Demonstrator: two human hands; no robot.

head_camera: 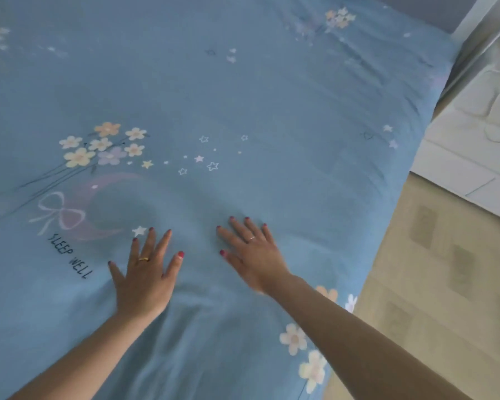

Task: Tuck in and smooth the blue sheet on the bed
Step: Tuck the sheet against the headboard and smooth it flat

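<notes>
Both palms are down flat on the blue sheet (243, 111), which covers the bed right out to the edge beside the pale floor (433, 269). The landmark here is the "SLEEP WELL" lettering (70, 259). The left hand (145, 277) sits just right of those words, fingers (163, 243) straight and fanned wide, pressing the cloth and gripping nothing. The right hand (253, 256) lies farther right of the lettering, near its partner but apart, fingers spread as wide, flat on the fabric, holding nothing either.

This looks like the smoothing stage. Soft folds bunch below the wrists, nearer the viewer than the lettering, and a shallow ripple sits between the hands. Best play, I'd say: keep the palms flat with even pressure and sweep outward from the middle toward the bed's edge, so creases run off rather than pile up. The white cabinet (474, 157) stands far to the right, clear of the work.
</notes>
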